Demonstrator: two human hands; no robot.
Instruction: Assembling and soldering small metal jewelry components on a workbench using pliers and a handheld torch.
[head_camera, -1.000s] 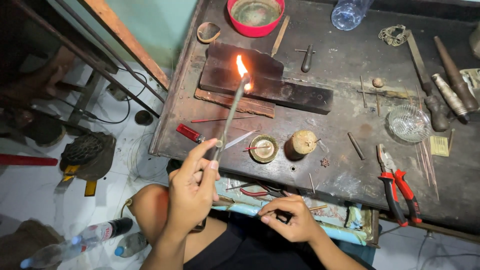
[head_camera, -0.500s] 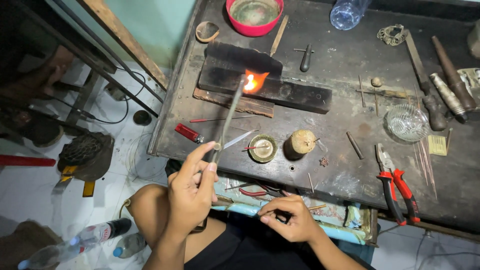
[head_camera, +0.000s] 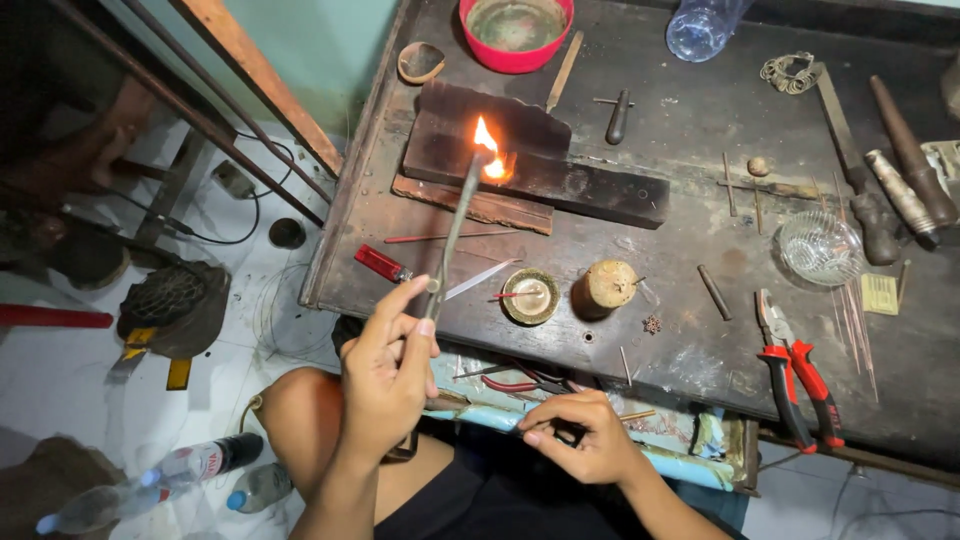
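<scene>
Torch (head_camera: 455, 225) clamped in left hand (head_camera: 385, 375), right hand (head_camera: 585, 440) curled; red bowl (head_camera: 516, 30) with murky liquid.

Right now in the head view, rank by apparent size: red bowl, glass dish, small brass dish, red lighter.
1. Red bowl, cut by the frame edge
2. Glass dish
3. Small brass dish and red lighter: too alike to rank

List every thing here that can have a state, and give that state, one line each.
torch: lit, flame at the tip over the dark block
left hand: closed on the torch
right hand: curled at the bench edge, hold unclear
red bowl: upright
red-handled pliers: lying flat, handles apart
red lighter: lying flat, unlit
glass dish: upright
</scene>
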